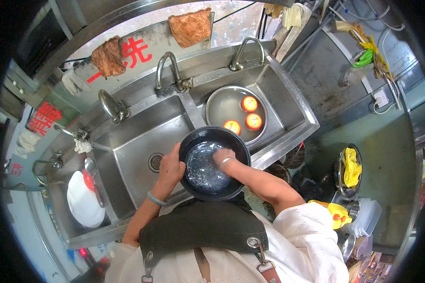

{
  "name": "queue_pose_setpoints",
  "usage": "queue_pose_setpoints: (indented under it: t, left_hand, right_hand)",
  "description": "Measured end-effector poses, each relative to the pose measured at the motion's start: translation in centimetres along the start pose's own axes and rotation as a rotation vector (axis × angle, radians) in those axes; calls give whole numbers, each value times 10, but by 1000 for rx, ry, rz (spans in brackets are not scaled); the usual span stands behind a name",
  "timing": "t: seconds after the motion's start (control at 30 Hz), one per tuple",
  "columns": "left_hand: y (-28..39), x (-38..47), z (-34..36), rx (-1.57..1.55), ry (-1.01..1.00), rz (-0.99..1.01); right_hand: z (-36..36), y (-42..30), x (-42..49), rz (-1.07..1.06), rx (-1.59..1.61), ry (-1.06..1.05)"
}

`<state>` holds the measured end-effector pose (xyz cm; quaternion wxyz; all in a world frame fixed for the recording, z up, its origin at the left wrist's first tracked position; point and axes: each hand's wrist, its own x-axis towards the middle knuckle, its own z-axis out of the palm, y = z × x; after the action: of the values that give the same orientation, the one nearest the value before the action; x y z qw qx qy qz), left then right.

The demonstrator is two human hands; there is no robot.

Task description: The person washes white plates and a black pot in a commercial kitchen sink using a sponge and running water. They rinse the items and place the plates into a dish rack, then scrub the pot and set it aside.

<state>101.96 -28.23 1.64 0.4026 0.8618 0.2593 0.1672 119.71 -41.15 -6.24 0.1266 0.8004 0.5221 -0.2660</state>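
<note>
A dark round pot [200, 192] with sudsy-looking water [207, 169] in it is held at waist height, over the front edge of the sink. My left hand [171, 163] grips its left rim, thumb toward the inside. My right hand [224, 157] reaches into the pot at the water; it is blurred, and whether its fingers hold anything is hidden. Just beyond the pot, a round steel basin [217, 102] of cloudy water sits in the right sink bowl. Several jars with red-and-yellow lids [249, 104] are in that basin.
The middle sink bowl [138, 141] has a drain [156, 162]. White dishes [83, 201] and a ladle [94, 177] lie in the left bowl. Curved faucets [170, 67] line the back. At the right are a pan with yellow plastic [352, 168], a yellow bottle [339, 215] and clear containers [366, 217].
</note>
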Motion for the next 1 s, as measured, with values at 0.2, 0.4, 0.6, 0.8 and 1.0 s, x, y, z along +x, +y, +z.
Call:
queue_pose_setpoints:
  t: [0.2,0.4,0.6,0.8,1.0]
  left_hand:
    - [2,2,8,144,25,10]
    - [28,16,-1,193,-50,14]
    - [61,38,-11,252,-206,91]
    - [77,53,1,315,-323,216]
    - [79,55,6,365,-333,179]
  right_hand:
    - [19,-74,-13,-236,112,-161]
    - [16,-91,4,-362,773,577]
    - [15,-25,-72,-542,373,-123]
    - [-34,67,-89,-415,-620,395]
    - [-6,10,-116,-201,-270,-216]
